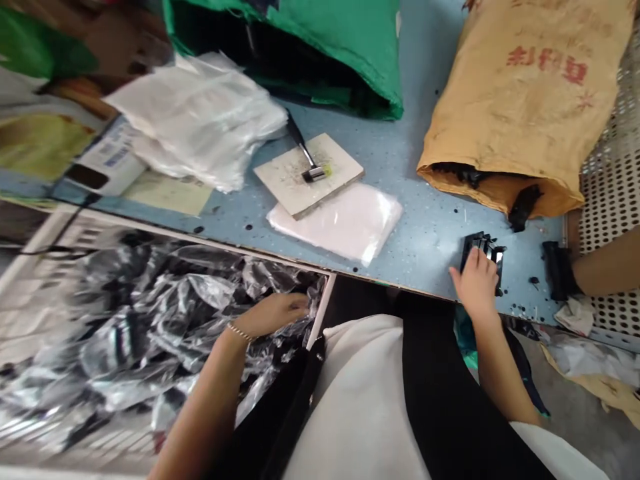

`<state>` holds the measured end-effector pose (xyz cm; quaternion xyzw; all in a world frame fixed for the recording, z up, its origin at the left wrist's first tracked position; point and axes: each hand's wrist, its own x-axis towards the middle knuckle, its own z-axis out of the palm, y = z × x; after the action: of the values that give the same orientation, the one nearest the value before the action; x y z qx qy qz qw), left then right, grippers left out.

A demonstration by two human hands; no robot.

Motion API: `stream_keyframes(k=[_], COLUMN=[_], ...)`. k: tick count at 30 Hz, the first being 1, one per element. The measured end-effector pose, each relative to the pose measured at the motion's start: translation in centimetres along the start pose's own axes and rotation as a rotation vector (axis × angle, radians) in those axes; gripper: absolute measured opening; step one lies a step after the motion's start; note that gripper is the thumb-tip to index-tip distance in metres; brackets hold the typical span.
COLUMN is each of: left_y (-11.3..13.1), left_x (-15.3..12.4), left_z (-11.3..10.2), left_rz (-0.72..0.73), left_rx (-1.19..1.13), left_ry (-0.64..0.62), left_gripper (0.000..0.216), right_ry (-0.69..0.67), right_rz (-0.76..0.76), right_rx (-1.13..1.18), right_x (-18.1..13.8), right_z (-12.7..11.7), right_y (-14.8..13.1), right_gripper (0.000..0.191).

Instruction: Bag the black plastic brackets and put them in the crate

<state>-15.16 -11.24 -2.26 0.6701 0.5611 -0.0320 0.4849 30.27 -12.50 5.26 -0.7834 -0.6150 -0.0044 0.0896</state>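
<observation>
My right hand (477,283) rests over a small stack of black plastic parts (493,243) at the table's front edge. Its fingers are bent onto the parts, and the thumb lies along their left side. My left hand (285,312) is down in a white crate (324,308), at its right end, with curled fingers. Around it lie many clear plastic bags (165,313) with black parts inside. Whatever those left fingers hold is hidden from view.
On the blue table (420,233) lie a brush-like tool (315,172) on a board (285,180), clear bags (345,223) and a pile of white bags (200,120). Behind stand a green sack (340,47) and a yellow sack (520,100). Another person's arm (607,263) reaches in at right.
</observation>
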Motion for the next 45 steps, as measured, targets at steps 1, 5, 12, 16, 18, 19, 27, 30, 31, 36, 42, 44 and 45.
stream_keyframes(k=[1, 5, 12, 16, 18, 19, 27, 30, 31, 36, 42, 44, 45], left_y=[2.5, 13.6, 17.6, 15.6, 15.0, 14.8, 13.6, 13.7, 13.6, 12.8, 12.5, 13.5, 14.1], left_x=[0.5, 5.6, 12.3, 12.0, 11.9, 11.9, 12.0, 12.2, 12.2, 12.4, 8.6, 6.5, 5.5], left_z=[-0.6, -1.4, -3.5, -5.2, -5.3, -5.1, -3.0, -2.7, -2.7, -3.5, -3.0, -1.2, 0.0], left_rz=[0.083, 0.334, 0.194, 0.241, 0.269, 0.284, 0.51, 0.558, 0.571, 0.676, 0.703, 0.838, 0.905], left_rx=[-0.081, -0.052, 0.209, -0.096, -0.236, -0.292, -0.121, -0.074, -0.074, -0.072, 0.194, 0.282, 0.306], left_ry=[-0.05, 0.471, 0.519, 0.446, 0.465, 0.487, 0.622, 0.622, 0.623, 0.614, 0.722, 0.665, 0.622], left_gripper=[0.042, 0.032, 0.017, 0.015, 0.014, 0.011, 0.022, 0.028, 0.029, 0.041, 0.051, 0.051, 0.05], right_ry=[-0.022, -0.129, -0.206, -0.31, -0.386, -0.408, -0.431, -0.469, -0.545, -1.135, -1.3, -1.191, -1.089], right_rz=[-0.014, -0.178, -0.444, -0.779, -0.769, -0.719, -0.626, -0.461, -0.374, 0.21, 0.546, 0.464, 0.418], right_rx=[-0.045, -0.079, 0.007, -0.159, -0.245, -0.278, -0.223, 0.053, 0.236, 1.305, 1.723, 1.693, 1.648], right_x=[0.0, 0.1, 3.3, 8.2, 10.2, 10.7, 8.6, 7.8, 7.3, 2.7, 1.1, 1.7, 1.8], right_z=[0.5, 0.8, -2.1, -1.8, -1.5, -1.4, -1.7, -2.0, -1.9, 1.0, 4.4, 4.7, 4.7], right_y=[-0.2, -2.0, 0.1, 0.7, 0.8, 0.9, 1.8, 1.2, 0.5, -5.5, -10.1, -10.5, -10.7], right_gripper=[0.063, 0.067, 0.052, 0.061, 0.057, 0.055, 0.065, 0.046, 0.044, 0.05, 0.043, 0.043, 0.043])
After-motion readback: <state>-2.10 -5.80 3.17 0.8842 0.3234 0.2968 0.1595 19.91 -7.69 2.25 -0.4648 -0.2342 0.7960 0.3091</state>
